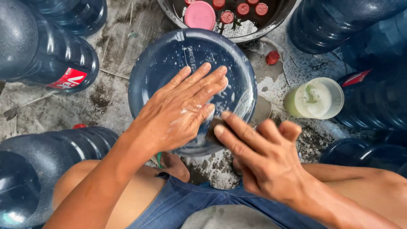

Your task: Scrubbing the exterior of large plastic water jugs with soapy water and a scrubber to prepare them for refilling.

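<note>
Soap foam streaks the upturned base of the jug [190, 85], which stands between the person's knees, just below the basin [271, 25]. The left hand [182, 112] lies flat on that base, fingers spread and pressed down, bracing the jug without gripping it. The right hand [263, 159] pinches a dark scrub pad [213, 129] between thumb and fingertips at the near rim of the base, touching the left hand's little finger.

Scrubbing well here seems to call for firm downward weight from the flat hand so the jug does not rock or spin, and short overlapping strokes of the pad around the rim, where grime likely collects. The foamy surface looks slippery, so the bracing palm may slide.

Wet, stained concrete floor [118, 46] lies all around, patched with dirt and suds. Other large blue jugs crowd every side; one at the left [46, 55] carries a red label. The basin holds water, several red caps [243, 9] and a pink lid [200, 15]. One more red cap [273, 57] lies on the floor beside it. A clear cup [316, 98] of pale greenish soapy liquid stands near the jug, to the right.
</note>
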